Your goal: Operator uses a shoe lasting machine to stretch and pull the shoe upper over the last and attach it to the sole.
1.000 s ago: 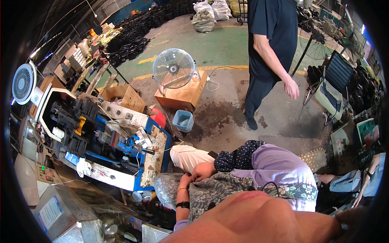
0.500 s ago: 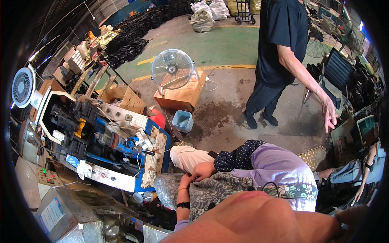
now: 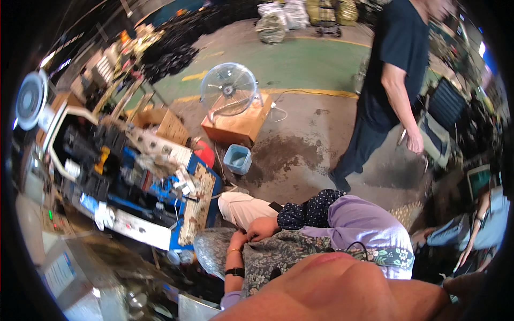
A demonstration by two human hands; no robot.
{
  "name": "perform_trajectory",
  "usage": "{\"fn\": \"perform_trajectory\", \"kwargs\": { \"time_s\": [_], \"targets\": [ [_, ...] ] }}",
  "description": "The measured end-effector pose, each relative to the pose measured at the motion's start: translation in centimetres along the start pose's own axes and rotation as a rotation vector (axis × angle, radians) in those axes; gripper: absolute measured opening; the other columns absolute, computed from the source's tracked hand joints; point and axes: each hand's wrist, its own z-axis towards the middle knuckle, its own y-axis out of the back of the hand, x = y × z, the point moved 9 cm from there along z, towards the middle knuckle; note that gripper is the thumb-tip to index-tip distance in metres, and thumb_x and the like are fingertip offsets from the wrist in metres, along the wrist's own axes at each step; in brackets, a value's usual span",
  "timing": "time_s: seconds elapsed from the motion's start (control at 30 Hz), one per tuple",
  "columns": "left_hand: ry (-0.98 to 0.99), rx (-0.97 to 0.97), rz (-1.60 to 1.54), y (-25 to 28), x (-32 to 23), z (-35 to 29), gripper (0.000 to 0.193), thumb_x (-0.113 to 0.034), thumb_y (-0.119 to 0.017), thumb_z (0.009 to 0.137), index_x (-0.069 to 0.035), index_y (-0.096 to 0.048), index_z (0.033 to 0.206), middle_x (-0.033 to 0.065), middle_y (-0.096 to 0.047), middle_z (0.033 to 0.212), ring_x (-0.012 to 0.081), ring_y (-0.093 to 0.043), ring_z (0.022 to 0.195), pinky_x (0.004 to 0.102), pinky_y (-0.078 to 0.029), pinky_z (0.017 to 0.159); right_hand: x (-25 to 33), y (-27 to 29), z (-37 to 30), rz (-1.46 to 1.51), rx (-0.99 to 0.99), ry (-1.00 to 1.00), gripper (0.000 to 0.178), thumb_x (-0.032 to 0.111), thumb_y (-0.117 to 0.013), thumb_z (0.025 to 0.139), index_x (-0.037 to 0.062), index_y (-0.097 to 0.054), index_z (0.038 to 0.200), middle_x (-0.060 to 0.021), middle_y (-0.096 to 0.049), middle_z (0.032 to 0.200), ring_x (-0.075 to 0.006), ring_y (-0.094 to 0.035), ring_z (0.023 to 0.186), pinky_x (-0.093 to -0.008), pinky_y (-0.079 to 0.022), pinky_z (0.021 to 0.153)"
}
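Note:
My two hands rest close together on my lap, over a grey floral apron (image 3: 292, 249). My right hand (image 3: 261, 228) comes out of a navy dotted sleeve cover (image 3: 306, 215). Its fingers are curled closed on the cloth, and whatever they may hold is hidden. Just beside it lies my left hand (image 3: 238, 238), with a bracelet and a black wristband (image 3: 234, 272) on that arm. Its fingers are bent in against the apron and partly covered, so their contents cannot be made out.
A blue-and-white machine (image 3: 140, 231) stands to my left, with a white glove (image 3: 104, 215) on its edge. Ahead are a light-blue bin (image 3: 237, 159) and a fan (image 3: 229, 90) on a cardboard box (image 3: 235, 128). A person in dark clothes (image 3: 395, 69) is at the right; another person's arm (image 3: 474, 235) shows near the rim.
The person in dark clothes has moved right, with the outstretched arm now lower and the hand closed. My view has shifted slightly; my hands stay together on my lap.

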Motion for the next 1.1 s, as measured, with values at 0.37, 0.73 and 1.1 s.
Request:
{"fn": "perform_trajectory", "kwargs": {
  "time_s": [0.37,0.73,1.1],
  "targets": [
    [0.006,-0.933,-0.548,10.8,1.5,-22.6,0.028,-0.022,-0.057,0.092,-0.002,-0.062,0.112,0.0206,-0.065,0.108,0.0382,-0.062,0.100,0.0425,-0.051,0.085,4.3,-8.9,6.2,-0.008,0.378,0.267,0.024,0.015,-0.055,0.083,0.0053,-0.066,0.103,-0.0155,-0.065,0.097,-0.0350,-0.061,0.095,-0.0442,-0.048,0.084],
    [1.548,-1.571,-0.077,-0.3,1.5,-54.0,0.061,-0.025,-0.071,0.080,0.003,-0.049,0.129,0.0246,-0.052,0.132,0.0399,-0.047,0.124,0.0448,-0.039,0.105,11.4,-10.9,11.8,0.178,0.510,0.763,0.013,0.019,-0.065,0.083,0.0067,-0.065,0.080,-0.0127,-0.063,0.074,-0.0321,-0.063,0.073,-0.0419,-0.049,0.064],
    [1.396,-1.565,-0.789,-3.6,6.3,-53.7,0.081,-0.037,-0.080,0.069,0.004,-0.047,0.132,0.0193,-0.069,0.105,0.0333,-0.067,0.099,0.0381,-0.053,0.088,12.8,-12.4,15.2,0.490,0.636,0.400,0.024,0.022,-0.064,0.092,-0.0008,-0.068,0.088,-0.0144,-0.068,0.073,-0.0261,-0.067,0.065,-0.0330,-0.050,0.062]
  ]
}}
